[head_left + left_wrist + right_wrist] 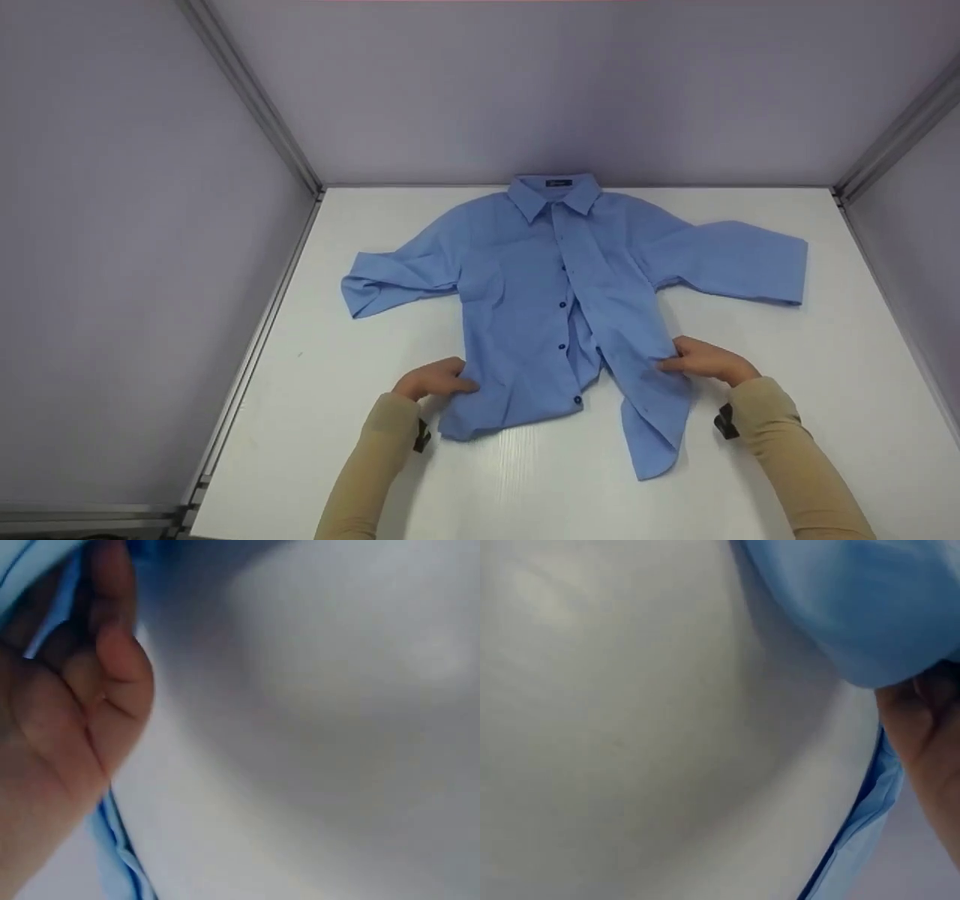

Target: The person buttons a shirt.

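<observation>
A blue button-up shirt [517,300] lies front up on the white table, its collar at the far edge and both sleeves spread sideways. Its front is partly unbuttoned and parts toward the hem. At the lower left side my left hand [439,377] pinches the side edge, thumb on top of the cloth. My right hand [705,360] pinches the opposite side edge at about the same height, thumb over the fabric. In the left wrist view the fingers [124,682] curl in under blue cloth. Cloth covers most of the right fingers in the right wrist view.
The white table [300,420] is bounded by grey panels at the back and sides, with metal rails along the corners. The left sleeve [405,281] is crumpled at its cuff end; the right sleeve [739,259] lies flatter. Dark wrist straps show beneath both tan sleeves.
</observation>
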{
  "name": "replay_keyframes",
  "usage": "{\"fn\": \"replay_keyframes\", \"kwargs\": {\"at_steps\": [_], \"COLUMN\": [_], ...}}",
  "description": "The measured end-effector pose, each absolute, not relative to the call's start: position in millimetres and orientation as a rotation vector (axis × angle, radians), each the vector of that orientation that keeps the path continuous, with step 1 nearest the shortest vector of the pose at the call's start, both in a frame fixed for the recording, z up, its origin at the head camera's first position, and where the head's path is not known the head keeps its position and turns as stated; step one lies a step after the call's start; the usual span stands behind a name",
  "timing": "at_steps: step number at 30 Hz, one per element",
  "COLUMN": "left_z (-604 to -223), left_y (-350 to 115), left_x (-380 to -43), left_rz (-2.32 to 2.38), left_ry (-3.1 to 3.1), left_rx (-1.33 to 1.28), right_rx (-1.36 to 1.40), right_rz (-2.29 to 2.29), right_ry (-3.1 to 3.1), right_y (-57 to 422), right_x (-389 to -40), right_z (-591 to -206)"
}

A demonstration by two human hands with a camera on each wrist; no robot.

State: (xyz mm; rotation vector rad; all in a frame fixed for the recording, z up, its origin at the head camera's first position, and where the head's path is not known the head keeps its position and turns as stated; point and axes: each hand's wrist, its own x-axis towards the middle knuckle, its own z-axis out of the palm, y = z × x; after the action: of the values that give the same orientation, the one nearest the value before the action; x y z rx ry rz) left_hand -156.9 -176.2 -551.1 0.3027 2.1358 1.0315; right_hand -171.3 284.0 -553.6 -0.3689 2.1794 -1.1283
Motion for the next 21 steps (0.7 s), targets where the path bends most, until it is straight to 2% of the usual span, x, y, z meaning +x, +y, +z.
{"fn": "replay_keyframes", "kwargs": {"at_steps": [10,17,21], "left_z": [-503.2,-491.4,-492.3], "left_y": [-153.9,-145.1,-146.6], "left_x": [-172.7,-173.5,-171.0], "left_rz": [1.871,2.045,2.093], "left_ry": [1.577,1.395,1.391], "left_rx": [0.392,0.429,0.35], "right_rx": [-0.328,-0.349,-0.335], "right_rz": [-1.528,-1.823,-1.948], "right_ry": [2.156,1.907,1.683], "right_y": [276.1,267.9,267.6], "right_x": [-181.9,-190.4,-191.3], "right_z": [-495.0,-475.8,-477.8]}}
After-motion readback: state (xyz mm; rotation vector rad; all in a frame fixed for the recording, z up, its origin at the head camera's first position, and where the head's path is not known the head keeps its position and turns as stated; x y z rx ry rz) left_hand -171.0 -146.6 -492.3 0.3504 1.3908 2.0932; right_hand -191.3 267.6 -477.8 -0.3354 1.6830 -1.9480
